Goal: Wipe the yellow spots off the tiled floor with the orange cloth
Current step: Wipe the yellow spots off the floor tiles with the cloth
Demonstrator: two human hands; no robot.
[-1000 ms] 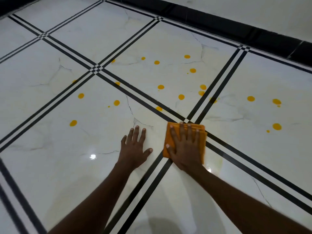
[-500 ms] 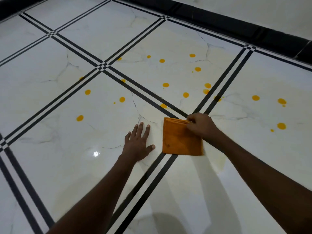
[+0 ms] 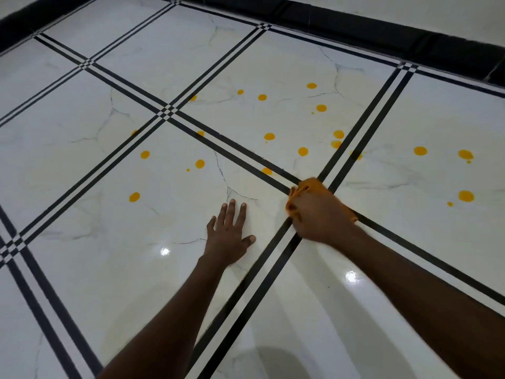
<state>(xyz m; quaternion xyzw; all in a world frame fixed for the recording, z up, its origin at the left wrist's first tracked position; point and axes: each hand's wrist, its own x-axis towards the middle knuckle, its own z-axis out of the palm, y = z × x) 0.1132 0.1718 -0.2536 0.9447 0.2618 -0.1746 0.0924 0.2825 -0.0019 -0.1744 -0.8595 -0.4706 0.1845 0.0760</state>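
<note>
Head view: right hand [image 3: 321, 214] clenches the bunched orange cloth [image 3: 300, 188], no clear axis; left hand [image 3: 229, 236] lies flat, splayed.

Floor [image 3: 82, 99]: white marble-veined tiles w/ black double-stripe borders, checker intersections; yellow spots [image 3: 269, 136]; orange cloth [image 3: 307, 184]; black skirting [image 3: 355, 26].

Right hand [image 3: 322, 214] is motion-blurred and covers most of the cloth [image 3: 307, 185]. Both forearms are cut off by the bottom edge.
</note>
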